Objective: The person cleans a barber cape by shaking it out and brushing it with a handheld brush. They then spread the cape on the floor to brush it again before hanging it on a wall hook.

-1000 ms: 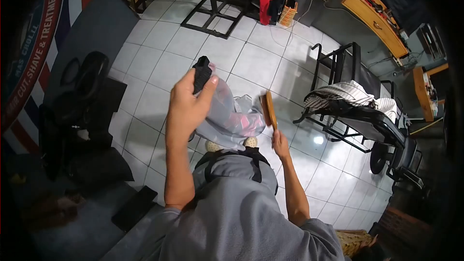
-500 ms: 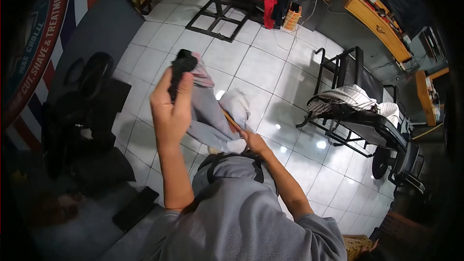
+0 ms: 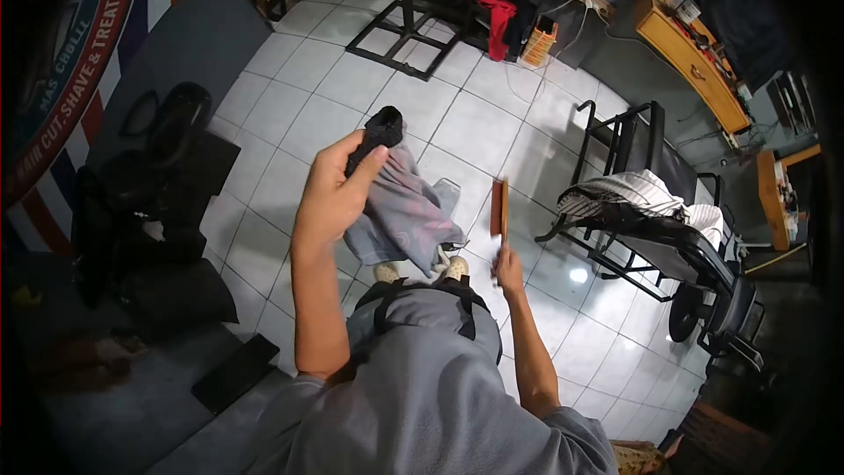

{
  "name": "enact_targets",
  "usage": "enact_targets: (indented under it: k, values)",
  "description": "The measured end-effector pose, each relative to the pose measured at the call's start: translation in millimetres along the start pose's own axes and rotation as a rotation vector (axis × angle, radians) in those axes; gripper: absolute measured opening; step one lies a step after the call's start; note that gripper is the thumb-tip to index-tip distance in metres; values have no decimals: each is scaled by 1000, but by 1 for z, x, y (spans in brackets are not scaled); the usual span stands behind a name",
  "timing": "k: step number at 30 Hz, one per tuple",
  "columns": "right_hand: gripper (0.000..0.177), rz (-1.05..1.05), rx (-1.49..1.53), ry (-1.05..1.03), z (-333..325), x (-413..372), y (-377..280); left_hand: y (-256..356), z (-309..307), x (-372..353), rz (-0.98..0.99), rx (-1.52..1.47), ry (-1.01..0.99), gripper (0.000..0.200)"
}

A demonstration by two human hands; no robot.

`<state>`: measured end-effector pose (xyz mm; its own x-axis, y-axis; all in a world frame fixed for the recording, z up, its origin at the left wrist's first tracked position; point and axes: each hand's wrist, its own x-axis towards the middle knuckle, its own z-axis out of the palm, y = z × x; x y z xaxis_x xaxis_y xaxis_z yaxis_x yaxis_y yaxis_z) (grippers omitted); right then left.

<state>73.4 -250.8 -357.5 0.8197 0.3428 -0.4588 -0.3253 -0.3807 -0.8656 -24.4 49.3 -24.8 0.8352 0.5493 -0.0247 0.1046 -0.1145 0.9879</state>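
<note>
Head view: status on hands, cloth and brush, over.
Left hand shut on grey cloth, held up, hanging. Right hand shut on wooden brush, upright, clear of cloth. Nothing between them.

Soft matt cloth cape (image 3: 400, 211), wooden brush (image 3: 499, 208), glossy tiled floor (image 3: 466, 123)

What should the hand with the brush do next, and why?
Probably swing the brush left onto the cloth and stroke downward. The left hand holds the cloth up by its dark top, so it hangs free. The right hand holds the brush upright beside the cloth, not touching it.
</note>
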Motion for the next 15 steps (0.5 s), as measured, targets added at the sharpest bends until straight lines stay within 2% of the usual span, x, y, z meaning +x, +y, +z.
enact_targets:
  k: [1,4,5,6,8,10,11,12,14,15]
  values:
    - [38,-88,248,-83,7,-2,-36,-5,6,3,51,-136,-37,23]
    - [35,-303,567,-256,25,-45,-173,4,11,2,153,3,-116,18]
    - [34,-303,634,-316,29,-62,-204,8,11,-1,155,1,-139,19]
    - [34,-306,654,-421,30,-77,-230,13,12,-4,168,-12,-139,18]
    - [34,-291,681,-644,42,-83,-233,24,16,-8,192,-38,-134,18]
    - [33,-233,536,-817,56,-87,-237,35,18,-13,267,25,-89,17]
    - [37,-336,402,-755,70,-79,-217,39,17,-14,302,57,-64,16]
    - [36,-482,266,-600,85,-68,-187,42,15,-16,327,21,-26,15]
    - [33,-605,-338,-491,86,-34,-118,47,10,-16,381,-47,58,14]
    - [34,-429,-607,-520,82,-20,-79,45,10,-14,459,-140,117,15]
